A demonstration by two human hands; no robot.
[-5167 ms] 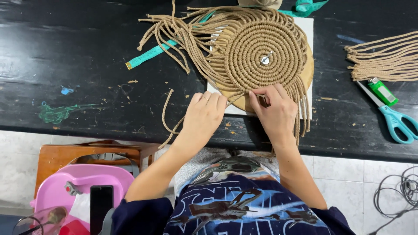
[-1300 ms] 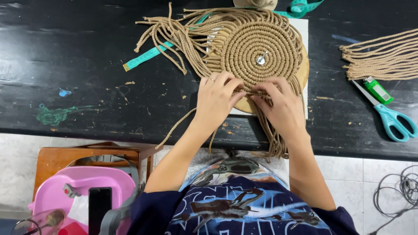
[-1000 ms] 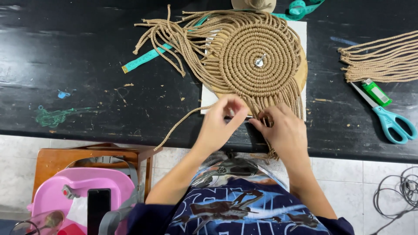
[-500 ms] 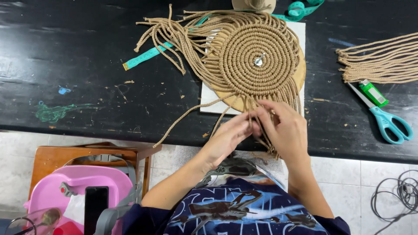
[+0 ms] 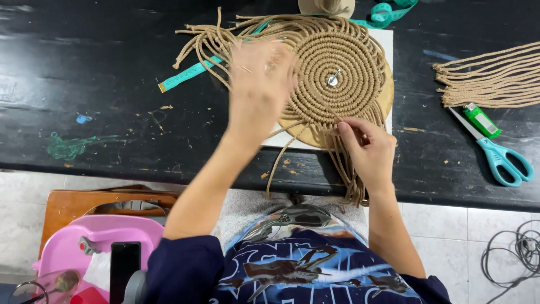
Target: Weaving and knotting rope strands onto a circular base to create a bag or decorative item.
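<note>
I see the coiled cord mat (image 5: 337, 73) lying on the black table (image 5: 84, 67), resting on a round wooden board (image 5: 387, 97) over a white sheet (image 5: 382, 42), in front of the person's torso. A metal pin (image 5: 334, 77) marks the mat's centre.

Change against the frame half a second earlier:
1. Left hand (image 5: 259, 90). It was down at the near edge of the mat, close beside the right hand. It is now lifted up and away, over the left part of the mat, and motion-blurred. The fingers look loosely spread; whether they grip a cord I cannot tell.
2. Right hand (image 5: 368, 147). It stays at the near edge of the mat. Thumb and fingertips are pressed together, pinching the loose cord ends (image 5: 351, 169) that hang from the rim over the table edge.
3. One cord strand (image 5: 281, 155) runs from the mat's near-left rim down over the table edge, much as before.
4. The mat, board and sheet have not shifted on the table.

Surroundings, unchanged:
- Teal measuring tape (image 5: 185, 76) lies left of the mat, partly under the fringe (image 5: 208, 39).
- A bundle of cut cords (image 5: 495, 76) lies well to the right.
- Teal-handled scissors (image 5: 498, 157) and a green lighter (image 5: 481, 119) lie just below that bundle, side by side.
- A pink plastic stool (image 5: 95, 239) stands at lower left, off the table.
</note>
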